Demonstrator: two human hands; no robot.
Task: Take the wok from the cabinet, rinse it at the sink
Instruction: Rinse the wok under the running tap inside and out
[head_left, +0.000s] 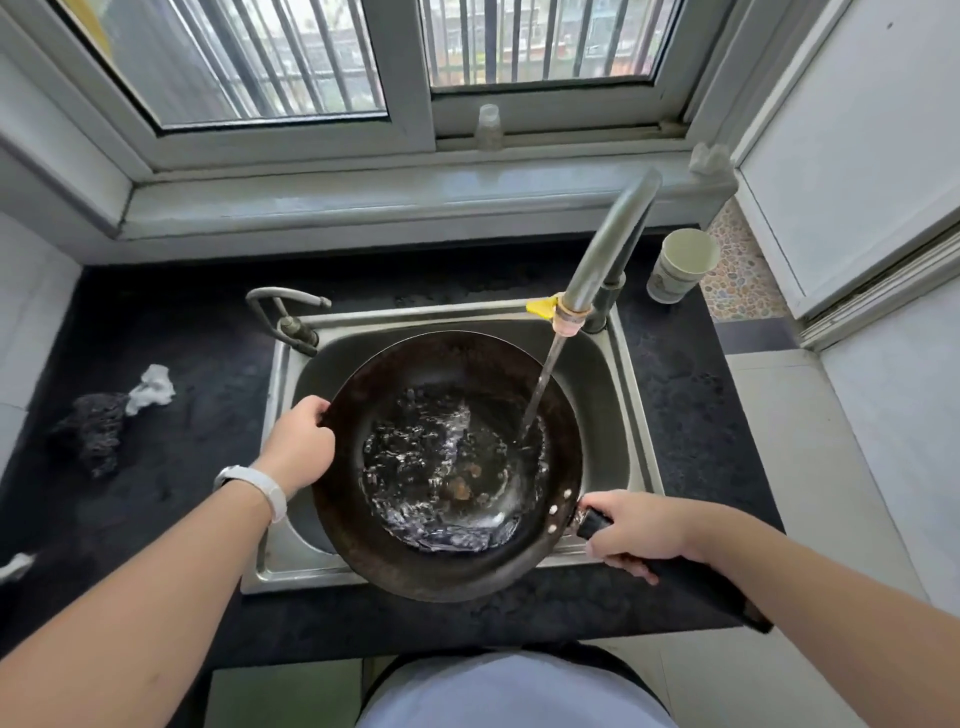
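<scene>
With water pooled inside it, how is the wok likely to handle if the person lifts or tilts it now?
The wok probably feels heavy: it holds pooled water and both hands are on it, the left hand at the rim and the right hand on the handle. The water would likely slosh when tilted. The wet rim may be slippery.

Right hand (641, 532) hides most of wok handle (592, 522); cup (680, 267) print unreadable.
</scene>
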